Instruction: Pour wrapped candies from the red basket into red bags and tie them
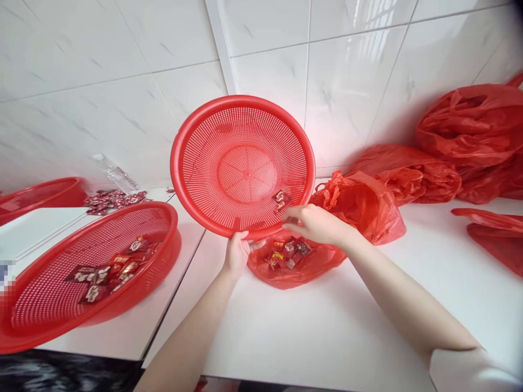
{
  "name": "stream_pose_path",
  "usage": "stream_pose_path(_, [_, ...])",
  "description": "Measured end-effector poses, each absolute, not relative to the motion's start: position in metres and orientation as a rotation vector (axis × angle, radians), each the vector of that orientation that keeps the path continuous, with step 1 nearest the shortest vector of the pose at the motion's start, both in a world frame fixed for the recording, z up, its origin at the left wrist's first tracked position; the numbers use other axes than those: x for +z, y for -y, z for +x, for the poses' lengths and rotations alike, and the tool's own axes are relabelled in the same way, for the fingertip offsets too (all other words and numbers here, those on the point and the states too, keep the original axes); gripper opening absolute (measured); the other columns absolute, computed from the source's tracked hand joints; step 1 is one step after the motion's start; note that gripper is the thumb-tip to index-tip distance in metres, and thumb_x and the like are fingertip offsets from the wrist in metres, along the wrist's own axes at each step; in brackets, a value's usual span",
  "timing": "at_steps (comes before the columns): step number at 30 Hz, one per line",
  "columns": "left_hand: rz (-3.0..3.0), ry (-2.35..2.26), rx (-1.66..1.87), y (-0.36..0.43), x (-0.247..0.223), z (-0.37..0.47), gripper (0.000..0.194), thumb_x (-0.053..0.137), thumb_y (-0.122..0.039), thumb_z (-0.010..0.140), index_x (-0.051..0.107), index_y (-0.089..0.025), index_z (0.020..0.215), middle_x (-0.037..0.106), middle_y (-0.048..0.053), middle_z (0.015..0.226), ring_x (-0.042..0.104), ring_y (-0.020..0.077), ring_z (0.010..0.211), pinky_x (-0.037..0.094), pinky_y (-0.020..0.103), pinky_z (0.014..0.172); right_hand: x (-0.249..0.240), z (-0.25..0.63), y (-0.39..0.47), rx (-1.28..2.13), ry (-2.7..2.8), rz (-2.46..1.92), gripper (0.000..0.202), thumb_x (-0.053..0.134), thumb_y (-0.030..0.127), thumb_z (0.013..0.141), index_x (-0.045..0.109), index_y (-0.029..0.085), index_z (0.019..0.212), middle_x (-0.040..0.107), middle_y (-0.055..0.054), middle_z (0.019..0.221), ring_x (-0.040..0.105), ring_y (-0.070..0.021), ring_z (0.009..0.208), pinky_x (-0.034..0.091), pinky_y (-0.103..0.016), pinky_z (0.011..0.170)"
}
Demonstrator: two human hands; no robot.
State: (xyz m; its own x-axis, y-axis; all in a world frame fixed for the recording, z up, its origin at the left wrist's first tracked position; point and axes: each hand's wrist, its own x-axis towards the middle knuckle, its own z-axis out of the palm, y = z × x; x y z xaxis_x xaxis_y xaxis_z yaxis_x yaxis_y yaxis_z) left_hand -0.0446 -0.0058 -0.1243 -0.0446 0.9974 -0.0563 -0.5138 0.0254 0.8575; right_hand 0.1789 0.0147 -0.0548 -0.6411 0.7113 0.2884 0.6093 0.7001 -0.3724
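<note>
Round red plastic basket [229, 171] was best held tilted, left hand [237, 256] clamped on its rim [175, 163], right hand [308, 221] of unclear closure.

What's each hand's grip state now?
Left hand: closed on lower rim of tilted red basket.
Right hand: partly curled near packets inside it; whether holding anything cannot be told.

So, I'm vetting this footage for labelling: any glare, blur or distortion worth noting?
Head view: pale, window-like glare on the tiled wall at upper right; head view: wide-angle stretch elongates the left-hand basket; head view: a pixelated patch at the left edge; head view: the raised basket looks fairly sharp, the sleeve at lower right softer.
</note>
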Motion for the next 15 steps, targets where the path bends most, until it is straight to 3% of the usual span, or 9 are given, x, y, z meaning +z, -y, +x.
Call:
stream_pose_path(3, [0.815, -0.886, 1.421, 0.012, -0.123, -0.037, 0.020, 0.059, -0.020, 0.070, 0.060, -0.015, 0.089, 0.068, 0.009, 0.103, 0.059, 0.0292, 0.110, 0.055, 0.045, 0.083, -0.060, 0.177, -0.020, 0.089, 2.407, -1.036, 0.027, 0.043, 0.031, 0.094, 0.059, 0.017, 0.110, 0.062, -0.011, 0.113, 0.058, -0.0214, 0.101, 0.044, -0.033, 0.087])
stream_pose_path(7, [0.850, -0.855, 1.345, 0.024, -0.121, -0.026, 0.029, 0.060, -0.019, 0.072, 0.059, -0.016, 0.101, 0.067, 0.009, 0.109, 0.057, 0.0301, 0.113, 0.054, 0.048, 0.086, -0.078, 0.177, -0.030, -0.138, 2.435, -1.262, 0.053, 0.043, 0.048, 0.092, 0.051, 0.012, 0.130, 0.044, -0.019, 0.140, 0.038, -0.0324, 0.130, 0.024, -0.050, 0.107])
stream_pose_path(9, [0.843, -0.847, 1.321, 0.026, -0.120, -0.024, 0.035, 0.060, -0.020, 0.072, 0.057, -0.017, 0.108, 0.066, 0.008, 0.112, 0.058, 0.0300, 0.112, 0.054, 0.049, 0.086, -0.085, 0.178, -0.033, -0.062, 2.529, -1.326, 0.059, 0.039, 0.055, 0.092, 0.052, 0.011, 0.130, 0.047, -0.020, 0.138, 0.038, -0.0335, 0.130, 0.019, -0.053, 0.108])
stream_pose_path(12, [0.828, -0.863, 1.337, 0.024, -0.117, -0.028, 0.036, 0.059, -0.021, 0.073, 0.057, -0.017, 0.109, 0.066, 0.008, 0.110, 0.061, 0.0289, 0.106, 0.055, 0.049, 0.084, -0.084, 0.177, -0.032, 0.166, 2.697, -1.162, 0.054, 0.038, 0.055, 0.092, 0.059, 0.015, 0.120, 0.060, -0.016, 0.121, 0.053, -0.0280, 0.114, 0.030, -0.045, 0.102])
stream_pose_path(15, [0.780, -0.850, 1.350, 0.018, -0.116, -0.035, 0.029, 0.056, -0.021, 0.075, 0.058, -0.017, 0.103, 0.066, 0.008, 0.107, 0.063, 0.0271, 0.102, 0.056, 0.048, 0.082, -0.075, 0.175, -0.029, 0.188, 2.698, -0.970, 0.039, 0.041, 0.047, 0.094, 0.064, 0.017, 0.105, 0.066, -0.011, 0.100, 0.060, -0.0220, 0.094, 0.039, -0.036, 0.087])
